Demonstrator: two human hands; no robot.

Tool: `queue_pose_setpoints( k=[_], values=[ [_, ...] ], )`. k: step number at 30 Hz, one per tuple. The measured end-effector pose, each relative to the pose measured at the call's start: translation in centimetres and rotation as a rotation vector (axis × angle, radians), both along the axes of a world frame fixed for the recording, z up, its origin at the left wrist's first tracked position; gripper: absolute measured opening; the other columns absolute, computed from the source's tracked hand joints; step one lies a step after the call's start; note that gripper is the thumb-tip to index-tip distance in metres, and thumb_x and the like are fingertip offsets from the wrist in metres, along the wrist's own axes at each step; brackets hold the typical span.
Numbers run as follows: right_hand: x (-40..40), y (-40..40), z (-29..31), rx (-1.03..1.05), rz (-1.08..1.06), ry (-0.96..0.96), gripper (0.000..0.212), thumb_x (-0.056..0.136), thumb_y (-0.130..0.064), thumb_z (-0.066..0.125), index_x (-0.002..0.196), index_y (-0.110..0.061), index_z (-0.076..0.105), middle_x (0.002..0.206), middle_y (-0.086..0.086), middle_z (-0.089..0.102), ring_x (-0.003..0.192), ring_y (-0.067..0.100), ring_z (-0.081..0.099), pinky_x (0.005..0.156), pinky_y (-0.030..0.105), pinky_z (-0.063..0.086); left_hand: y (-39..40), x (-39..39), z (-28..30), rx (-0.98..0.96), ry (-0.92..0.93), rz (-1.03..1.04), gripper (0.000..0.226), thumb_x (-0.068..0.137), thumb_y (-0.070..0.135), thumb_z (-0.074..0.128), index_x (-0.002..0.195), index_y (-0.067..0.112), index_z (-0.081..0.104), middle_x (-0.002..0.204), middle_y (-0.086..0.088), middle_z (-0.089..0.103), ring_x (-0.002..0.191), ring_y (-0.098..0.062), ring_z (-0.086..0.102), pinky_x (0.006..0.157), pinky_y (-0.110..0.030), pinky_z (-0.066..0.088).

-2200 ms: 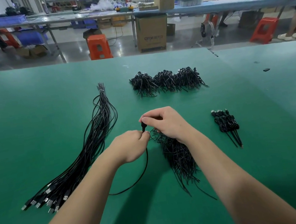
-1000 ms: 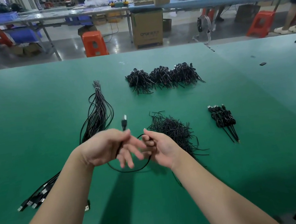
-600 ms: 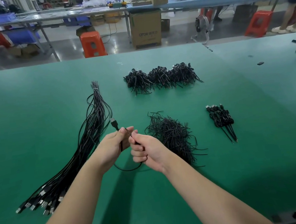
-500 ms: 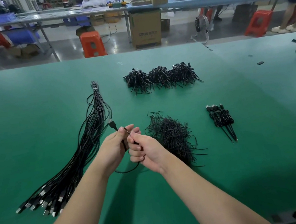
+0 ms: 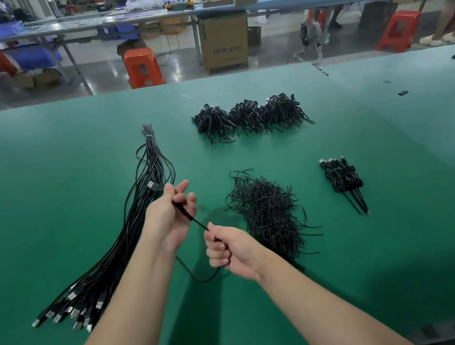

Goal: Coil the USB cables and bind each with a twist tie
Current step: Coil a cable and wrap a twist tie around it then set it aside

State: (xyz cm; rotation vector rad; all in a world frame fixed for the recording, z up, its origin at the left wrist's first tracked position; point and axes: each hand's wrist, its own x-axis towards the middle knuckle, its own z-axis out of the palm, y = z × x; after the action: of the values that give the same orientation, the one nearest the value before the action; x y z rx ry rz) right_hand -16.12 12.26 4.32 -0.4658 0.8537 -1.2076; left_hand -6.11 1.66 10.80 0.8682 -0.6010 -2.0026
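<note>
Dozens of loose cables (image 5: pixel 131 240) lay in a long bundle at my far left, plugs fanned toward me. Just right of it, my left hand (image 5: pixel 170 217) held one cable (image 5: pixel 190 218), fingers curled round it with the plug poking out toward the bundle. That cable ran taut on a slant down and right into my right hand (image 5: pixel 229 251), fisted round it and nearer to me; the slack looped below on the table (image 5: pixel 46 167). Winding the next turn, I judged, meant bringing the right hand up along that slant to the left. Further right sat the twist ties (image 5: pixel 269 213), then four bound coils (image 5: pixel 343 178).
</note>
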Motion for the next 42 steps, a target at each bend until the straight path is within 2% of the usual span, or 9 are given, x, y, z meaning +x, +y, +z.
queue_pose_setpoints(
  k=[4, 9, 14, 17, 22, 26, 31, 36, 42],
  values=[
    [-0.9, 0.5, -1.1, 0.071, -0.046, -0.160, 0.039, 0.104, -0.032, 0.045, 0.068, -0.019, 0.053, 0.058, -0.007, 0.023, 0.048, 0.008, 0.015, 0.047, 0.022, 0.013, -0.9, 2.9, 1.3, -0.112, -0.044, -0.392, 0.032, 0.099, 0.031, 0.044, 0.094, 0.006, 0.062, 0.056, 0.007, 0.043, 0.034, -0.002, 0.029, 0.031, -0.015, 0.021],
    [-1.3, -0.8, -0.3, 0.083, -0.053, -0.081, 0.038, 0.105, -0.032, 0.043, 0.071, -0.018, 0.054, 0.055, -0.009, 0.028, 0.045, 0.006, 0.018, 0.046, 0.021, 0.014, -0.1, 4.8, 1.2, -0.521, -0.756, -1.092, 0.045, 0.105, 0.029, 0.040, 0.103, -0.006, 0.067, 0.084, -0.020, 0.072, 0.041, -0.014, 0.051, 0.038, -0.021, 0.036],
    [-1.2, -1.9, 0.6, 0.075, -0.053, 0.020, 0.035, 0.106, -0.031, 0.042, 0.075, -0.018, 0.052, 0.056, -0.008, 0.026, 0.044, 0.007, 0.017, 0.044, 0.021, 0.013, 0.3, 3.1, -0.3, -0.566, -1.172, -0.872, 0.035, 0.107, 0.026, 0.041, 0.108, 0.000, 0.065, 0.103, -0.014, 0.073, 0.084, -0.023, 0.074, 0.068, -0.030, 0.059],
    [-0.9, -2.1, 1.3, 0.026, -0.042, 0.031, 0.036, 0.106, -0.032, 0.041, 0.075, -0.019, 0.052, 0.055, -0.009, 0.027, 0.043, 0.007, 0.017, 0.044, 0.022, 0.014, 0.4, 2.2, -1.0, -0.633, -1.071, -0.622, 0.030, 0.106, 0.025, 0.043, 0.110, 0.008, 0.067, 0.106, -0.006, 0.072, 0.097, -0.017, 0.071, 0.081, -0.026, 0.058],
    [-0.4, -2.5, 2.6, -0.035, -0.003, 0.080, 0.039, 0.107, -0.035, 0.039, 0.073, -0.018, 0.048, 0.053, -0.009, 0.027, 0.042, 0.006, 0.017, 0.043, 0.020, 0.014, 1.0, 0.1, -1.3, -0.327, -0.512, -0.162, 0.035, 0.109, 0.023, 0.034, 0.111, -0.001, 0.060, 0.112, -0.018, 0.069, 0.097, -0.022, 0.071, 0.084, -0.029, 0.055],
    [-0.2, -2.4, 2.9, -0.048, 0.029, 0.096, 0.040, 0.106, -0.039, 0.041, 0.072, -0.019, 0.046, 0.052, -0.009, 0.027, 0.043, 0.006, 0.018, 0.044, 0.021, 0.013, 0.6, -1.1, 0.8, -0.061, -0.111, 0.005, 0.044, 0.110, 0.029, 0.027, 0.103, -0.001, 0.059, 0.081, -0.006, 0.070, 0.063, -0.012, 0.069, 0.056, -0.021, 0.055],
    [-0.2, -2.4, 2.9, -0.065, 0.055, -0.030, 0.041, 0.107, -0.036, 0.039, 0.069, -0.019, 0.045, 0.053, -0.008, 0.025, 0.042, 0.006, 0.018, 0.042, 0.020, 0.017, -0.1, 0.0, 2.7, -0.043, 0.033, -0.069, 0.035, 0.108, 0.031, 0.035, 0.102, 0.007, 0.060, 0.055, 0.011, 0.048, 0.034, -0.003, 0.027, 0.034, -0.016, 0.023],
    [-1.2, -2.4, 3.2, -0.053, 0.071, -0.144, 0.041, 0.102, -0.037, 0.045, 0.065, -0.020, 0.050, 0.051, -0.010, 0.026, 0.043, 0.007, 0.014, 0.042, 0.020, 0.015, -0.1, 2.6, 3.8, -0.413, -0.113, -0.447, 0.037, 0.098, 0.030, 0.048, 0.095, 0.001, 0.071, 0.060, 0.003, 0.051, 0.036, -0.005, 0.024, 0.039, -0.019, 0.020],
    [-2.6, -2.5, 3.3, -0.070, 0.042, -0.075, 0.036, 0.102, -0.035, 0.047, 0.071, -0.019, 0.054, 0.051, -0.011, 0.030, 0.038, 0.004, 0.020, 0.042, 0.019, 0.016, -0.5, 4.7, 5.1, -0.806, -0.851, -1.074, 0.039, 0.105, 0.032, 0.045, 0.107, 0.003, 0.071, 0.088, -0.011, 0.076, 0.041, -0.014, 0.031, 0.044, -0.025, 0.027]
  ],
)
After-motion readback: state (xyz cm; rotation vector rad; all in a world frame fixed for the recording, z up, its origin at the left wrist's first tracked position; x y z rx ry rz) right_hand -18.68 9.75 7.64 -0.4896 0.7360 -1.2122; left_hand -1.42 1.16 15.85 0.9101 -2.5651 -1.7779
